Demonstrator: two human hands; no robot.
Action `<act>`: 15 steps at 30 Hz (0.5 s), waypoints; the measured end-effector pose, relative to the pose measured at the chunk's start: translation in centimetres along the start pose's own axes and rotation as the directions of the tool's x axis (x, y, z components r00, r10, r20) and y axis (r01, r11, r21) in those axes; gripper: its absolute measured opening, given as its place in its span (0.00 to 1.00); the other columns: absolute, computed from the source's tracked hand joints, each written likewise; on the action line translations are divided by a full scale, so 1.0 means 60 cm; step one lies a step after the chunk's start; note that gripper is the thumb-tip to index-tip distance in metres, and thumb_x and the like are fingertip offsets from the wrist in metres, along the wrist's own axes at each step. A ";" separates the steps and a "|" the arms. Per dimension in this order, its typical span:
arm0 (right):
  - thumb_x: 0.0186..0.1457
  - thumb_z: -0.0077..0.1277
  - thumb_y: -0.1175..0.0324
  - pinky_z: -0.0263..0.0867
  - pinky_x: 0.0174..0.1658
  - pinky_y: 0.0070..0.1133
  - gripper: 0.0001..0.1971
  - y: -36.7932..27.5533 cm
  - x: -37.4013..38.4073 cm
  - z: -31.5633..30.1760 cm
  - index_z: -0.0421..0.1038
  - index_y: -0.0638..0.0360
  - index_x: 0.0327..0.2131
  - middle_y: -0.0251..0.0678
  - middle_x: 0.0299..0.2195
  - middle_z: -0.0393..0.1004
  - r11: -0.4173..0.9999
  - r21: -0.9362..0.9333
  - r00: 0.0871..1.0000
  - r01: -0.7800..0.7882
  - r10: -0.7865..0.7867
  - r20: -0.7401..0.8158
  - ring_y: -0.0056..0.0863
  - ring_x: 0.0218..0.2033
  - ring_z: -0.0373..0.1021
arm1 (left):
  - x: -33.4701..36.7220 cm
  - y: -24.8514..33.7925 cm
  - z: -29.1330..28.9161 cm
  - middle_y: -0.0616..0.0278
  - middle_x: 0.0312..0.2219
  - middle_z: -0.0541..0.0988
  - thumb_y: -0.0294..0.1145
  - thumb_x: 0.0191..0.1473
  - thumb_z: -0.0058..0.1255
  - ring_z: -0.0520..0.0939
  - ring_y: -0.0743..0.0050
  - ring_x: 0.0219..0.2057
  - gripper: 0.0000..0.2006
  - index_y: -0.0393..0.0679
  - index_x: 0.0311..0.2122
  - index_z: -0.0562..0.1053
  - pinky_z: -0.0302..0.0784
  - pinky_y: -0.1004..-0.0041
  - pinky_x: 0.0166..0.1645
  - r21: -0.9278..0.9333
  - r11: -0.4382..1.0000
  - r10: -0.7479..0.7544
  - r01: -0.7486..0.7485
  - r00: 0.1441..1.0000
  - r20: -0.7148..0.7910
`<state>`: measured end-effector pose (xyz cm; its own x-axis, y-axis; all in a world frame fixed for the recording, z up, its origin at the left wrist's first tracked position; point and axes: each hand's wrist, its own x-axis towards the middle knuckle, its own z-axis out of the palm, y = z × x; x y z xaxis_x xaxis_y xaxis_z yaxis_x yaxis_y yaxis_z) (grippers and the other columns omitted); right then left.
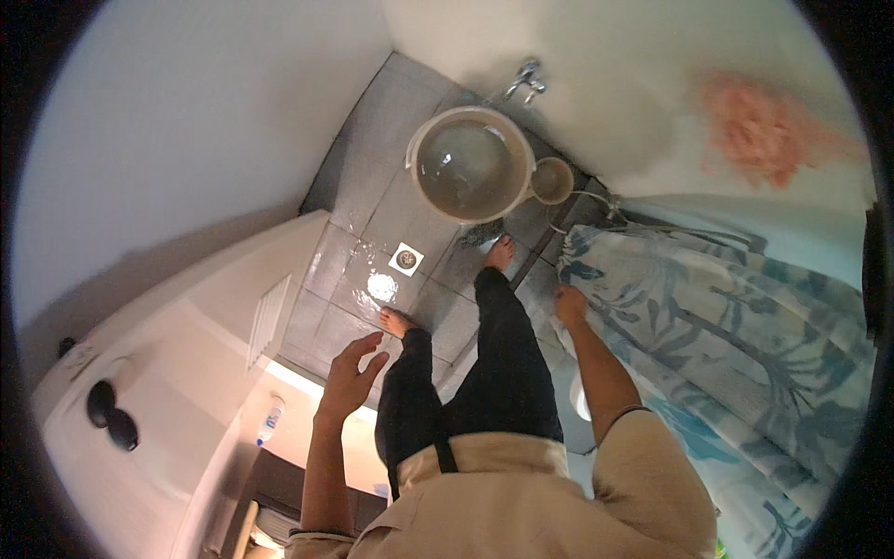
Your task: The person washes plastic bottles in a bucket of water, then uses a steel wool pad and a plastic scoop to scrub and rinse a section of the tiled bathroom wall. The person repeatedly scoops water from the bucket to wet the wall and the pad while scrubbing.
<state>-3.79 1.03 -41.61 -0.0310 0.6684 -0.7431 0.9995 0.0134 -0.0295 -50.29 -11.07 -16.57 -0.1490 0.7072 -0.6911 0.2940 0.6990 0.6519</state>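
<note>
My left hand hangs in the air beside the open white door, fingers apart and nothing in it. To the right, my right hand is closed at the near edge of a shower curtain, pale with blue-grey leaf patterns; the fingertips are partly hidden. Beyond my bare feet, a large beige bucket of water stands on the wet tiles. A small round dipper rests against the bucket's right side. On the wall above it is a metal tap.
A square floor drain lies between my feet and the bucket. Grey tiles glisten with water. A thin hose runs along the right wall. Past the doorway a plastic bottle is visible. The door has a dark handle.
</note>
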 end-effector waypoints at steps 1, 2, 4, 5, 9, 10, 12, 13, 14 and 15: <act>0.49 0.49 0.69 0.68 0.47 0.35 0.14 -0.030 0.043 0.038 0.76 0.54 0.41 0.41 0.40 0.76 0.989 0.128 0.997 -0.075 0.078 -0.015 0.44 0.40 0.73 | 0.017 -0.023 0.015 0.49 0.43 0.78 0.33 0.55 0.54 0.79 0.57 0.45 0.17 0.37 0.49 0.73 0.72 0.67 0.49 -0.079 0.997 0.014 -0.019 0.998 -0.061; 0.49 0.48 0.69 0.68 0.46 0.36 0.14 -0.056 0.085 0.077 0.76 0.55 0.40 0.43 0.40 0.76 0.974 0.226 1.000 -0.008 0.008 0.001 0.46 0.39 0.73 | 0.029 -0.048 0.023 0.54 0.45 0.78 0.31 0.57 0.52 0.78 0.65 0.47 0.15 0.36 0.48 0.73 0.71 0.69 0.53 -0.004 1.000 0.006 -0.006 0.997 -0.074; 0.52 0.45 0.66 0.67 0.47 0.36 0.15 -0.114 0.183 0.169 0.75 0.53 0.42 0.44 0.43 0.75 0.970 0.233 0.997 0.061 -0.070 0.029 0.47 0.42 0.71 | 0.055 -0.103 0.054 0.54 0.43 0.79 0.30 0.58 0.50 0.79 0.66 0.46 0.14 0.35 0.47 0.73 0.71 0.69 0.53 -0.071 0.997 -0.044 0.036 0.992 -0.122; 0.54 0.44 0.63 0.65 0.49 0.35 0.17 -0.137 0.236 0.214 0.75 0.52 0.46 0.45 0.46 0.74 0.987 0.138 0.996 0.079 -0.084 0.033 0.47 0.47 0.69 | 0.071 -0.132 0.075 0.54 0.42 0.79 0.30 0.58 0.49 0.79 0.67 0.45 0.13 0.35 0.47 0.73 0.71 0.70 0.52 -0.116 0.992 -0.071 0.055 0.987 -0.141; 0.49 0.48 0.62 0.58 0.53 0.37 0.18 -0.214 0.432 0.380 0.74 0.60 0.42 0.48 0.45 0.73 0.999 -0.016 0.996 -0.031 0.033 0.088 0.42 0.46 0.68 | 0.121 -0.229 0.173 0.54 0.37 0.80 0.25 0.57 0.48 0.80 0.67 0.41 0.09 0.35 0.42 0.75 0.73 0.71 0.47 -0.328 0.930 -0.244 0.168 0.947 -0.208; 0.49 0.48 0.62 0.58 0.53 0.37 0.18 -0.223 0.467 0.406 0.74 0.60 0.42 0.49 0.45 0.73 0.997 0.072 0.983 -0.041 0.027 0.183 0.42 0.47 0.68 | 0.135 -0.245 0.199 0.54 0.37 0.80 0.24 0.56 0.48 0.80 0.67 0.40 0.09 0.35 0.41 0.75 0.73 0.71 0.47 -0.361 0.918 -0.249 0.165 0.947 -0.203; 0.48 0.49 0.61 0.59 0.53 0.37 0.19 -0.249 0.522 0.440 0.74 0.60 0.43 0.49 0.45 0.72 0.977 0.176 0.977 -0.117 0.081 0.197 0.43 0.47 0.68 | 0.159 -0.262 0.245 0.54 0.36 0.80 0.23 0.55 0.48 0.80 0.67 0.39 0.08 0.35 0.40 0.75 0.73 0.72 0.46 -0.368 0.909 -0.276 0.195 0.944 -0.180; 0.48 0.49 0.61 0.59 0.53 0.37 0.20 -0.259 0.540 0.449 0.73 0.61 0.43 0.49 0.46 0.72 0.968 0.207 0.976 -0.139 0.098 0.196 0.43 0.47 0.68 | 0.170 -0.264 0.265 0.54 0.36 0.80 0.22 0.54 0.48 0.80 0.66 0.38 0.08 0.36 0.39 0.76 0.73 0.72 0.45 -0.366 0.903 -0.299 0.224 0.940 -0.164; 0.48 0.49 0.61 0.59 0.53 0.37 0.20 -0.267 0.553 0.450 0.73 0.61 0.43 0.49 0.46 0.72 0.959 0.232 0.975 -0.161 0.118 0.187 0.43 0.48 0.67 | 0.175 -0.264 0.274 0.54 0.35 0.80 0.20 0.52 0.48 0.81 0.64 0.39 0.09 0.37 0.39 0.76 0.73 0.71 0.45 -0.297 0.930 -0.264 0.216 0.956 -0.131; 0.47 0.49 0.61 0.59 0.53 0.37 0.20 -0.274 0.562 0.449 0.73 0.61 0.43 0.49 0.46 0.72 0.954 0.244 0.974 -0.172 0.129 0.185 0.44 0.48 0.67 | 0.183 -0.263 0.286 0.54 0.35 0.80 0.17 0.50 0.48 0.81 0.62 0.39 0.10 0.37 0.38 0.76 0.73 0.70 0.45 -0.315 0.930 -0.239 0.191 0.964 -0.120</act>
<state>-21.54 3.28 -84.19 0.0968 0.5157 -0.8513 0.9568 -0.2839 -0.0632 -40.37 -16.13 -39.81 -0.3270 0.5273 -0.7842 -0.0529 0.8184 0.5723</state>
